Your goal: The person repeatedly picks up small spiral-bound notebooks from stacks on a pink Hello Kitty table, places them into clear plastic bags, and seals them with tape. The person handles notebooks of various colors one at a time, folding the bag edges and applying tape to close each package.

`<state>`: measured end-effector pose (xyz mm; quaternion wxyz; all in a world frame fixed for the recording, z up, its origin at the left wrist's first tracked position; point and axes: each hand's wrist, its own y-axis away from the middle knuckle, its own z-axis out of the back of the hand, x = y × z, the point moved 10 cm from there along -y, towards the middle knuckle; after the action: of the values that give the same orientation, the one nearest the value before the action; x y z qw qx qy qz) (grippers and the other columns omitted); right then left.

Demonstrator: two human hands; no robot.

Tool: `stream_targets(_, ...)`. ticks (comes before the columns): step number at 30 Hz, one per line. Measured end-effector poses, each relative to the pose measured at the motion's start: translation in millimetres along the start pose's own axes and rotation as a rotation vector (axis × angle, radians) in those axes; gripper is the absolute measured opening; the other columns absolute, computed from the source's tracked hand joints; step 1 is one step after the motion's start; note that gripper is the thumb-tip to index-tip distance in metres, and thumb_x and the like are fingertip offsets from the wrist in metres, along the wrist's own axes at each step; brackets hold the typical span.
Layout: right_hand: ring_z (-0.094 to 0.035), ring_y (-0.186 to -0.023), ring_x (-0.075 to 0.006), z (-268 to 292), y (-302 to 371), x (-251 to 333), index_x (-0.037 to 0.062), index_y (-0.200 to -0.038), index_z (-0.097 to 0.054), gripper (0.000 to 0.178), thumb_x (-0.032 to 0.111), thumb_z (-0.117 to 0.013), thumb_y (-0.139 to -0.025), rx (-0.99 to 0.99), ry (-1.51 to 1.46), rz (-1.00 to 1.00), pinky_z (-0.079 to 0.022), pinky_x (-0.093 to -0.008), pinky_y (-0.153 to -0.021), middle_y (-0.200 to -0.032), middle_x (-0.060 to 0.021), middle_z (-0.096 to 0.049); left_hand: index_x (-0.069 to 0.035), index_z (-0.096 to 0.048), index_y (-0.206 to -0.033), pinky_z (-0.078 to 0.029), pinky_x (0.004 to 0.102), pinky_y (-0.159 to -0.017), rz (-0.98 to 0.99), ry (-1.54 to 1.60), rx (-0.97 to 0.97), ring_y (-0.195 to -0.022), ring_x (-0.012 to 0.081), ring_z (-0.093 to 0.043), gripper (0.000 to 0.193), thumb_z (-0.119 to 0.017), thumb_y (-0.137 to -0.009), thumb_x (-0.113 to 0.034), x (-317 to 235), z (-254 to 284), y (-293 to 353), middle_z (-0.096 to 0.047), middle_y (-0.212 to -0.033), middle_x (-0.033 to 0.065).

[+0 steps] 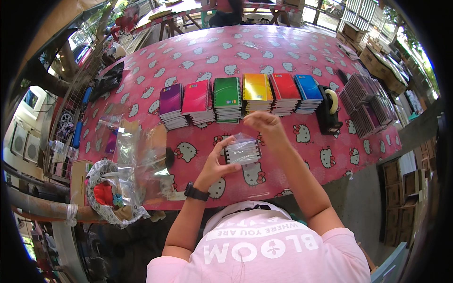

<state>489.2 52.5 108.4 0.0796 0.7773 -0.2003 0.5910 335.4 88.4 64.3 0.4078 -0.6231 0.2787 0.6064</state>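
My left hand (216, 164) grips a small stack of spiral notebooks (243, 154) in clear plastic, thumb along the near side and fingers at the far left. Black spiral bindings show at the ends of this pack, and a loose plastic flap stands up at its far edge. My right hand (266, 125) hovers beyond it to the right, fingertips pinched; whatever they hold, if anything, is too small to make out. Just past that hand stand stacks of spiral notebooks in purple (171, 106), pink (197, 101), green (227, 96), yellow (257, 89), red (285, 92) and blue (308, 92).
A black tape dispenser (329, 115) stands right of the blue stack. Wrapped notebook packs (368, 106) are piled at the table's right. Clear plastic bags (132, 155) lie at the left, beside a fabric-lined basket (101, 207). A pink patterned cloth (302, 162) covers the table.
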Motion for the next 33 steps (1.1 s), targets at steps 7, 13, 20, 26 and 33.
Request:
stream_targets(7, -0.058, -0.09, -0.0099, 14, 18, -52, 0.0025, -0.119, -0.057, 0.05, 0.015, -0.076, -0.074, 0.31, 0.375, -0.151, -0.046, -0.0235, -0.079, -0.107, -0.0041, -0.06, -0.007, -0.066, -0.105, -0.044, 0.0242, -0.076, -0.034, -0.19, -0.119, -0.086, 0.0096, -0.056, 0.029, -0.071, -0.076, -0.008, 0, 8, -43, -0.062, -0.09, 0.0022)
stream_targets(13, -0.057, -0.088, -0.0081, 3, 28, -68, -0.0004, -0.109, -0.061, 0.044, 0.014, -0.078, -0.072, 0.299, 0.27, -0.329, -0.047, -0.0235, -0.076, -0.099, -0.0025, -0.062, -0.005, -0.071, -0.088, -0.048, 0.0281, -0.074, -0.213, -0.141, -0.445, -0.081, 0.0156, -0.061, 0.016, -0.074, -0.073, -0.009, -60, 47, -30, -0.067, -0.085, 0.0065)
stream_targets(20, -0.057, -0.087, -0.01, -7, 27, -60, 0.0008, -0.102, -0.066, 0.035, 0.018, -0.077, -0.074, 0.255, 0.312, -0.265, -0.047, -0.0261, -0.076, -0.093, -0.0023, -0.063, -0.005, -0.071, -0.09, -0.049, 0.0299, -0.075, -0.339, -0.497, -0.164, -0.079, 0.019, -0.06, 0.021, -0.075, -0.069, -0.01, -74, 3, -49, -0.067, -0.087, 0.007)
stream_targets(26, -0.053, -0.099, -0.0171, -5, 22, -46, 0.0042, -0.097, -0.07, 0.027, 0.016, -0.074, -0.073, 0.234, 0.566, -0.004, -0.041, -0.0325, -0.09, -0.1, -0.0037, -0.065, -0.003, -0.063, -0.112, -0.043, 0.0304, -0.088, -0.222, -0.375, -0.136, -0.099, 0.0174, -0.057, 0.048, -0.078, -0.07, -0.019, -83, 27, -34, -0.063, -0.108, 0.0072)
stream_targets(33, -0.04, -0.126, -0.0281, -46, 64, 15, 0.0093, -0.108, -0.067, 0.042, 0.023, -0.075, -0.069, 0.518, 1.035, 0.498, -0.034, -0.0396, -0.099, -0.121, -0.0004, -0.061, -0.011, -0.051, -0.129, -0.017, 0.0448, -0.111, -0.23, -0.559, -0.183, -0.133, 0.0258, -0.032, 0.074, -0.079, -0.065, -0.033, -65, 5, 20, -0.048, -0.135, 0.0075)
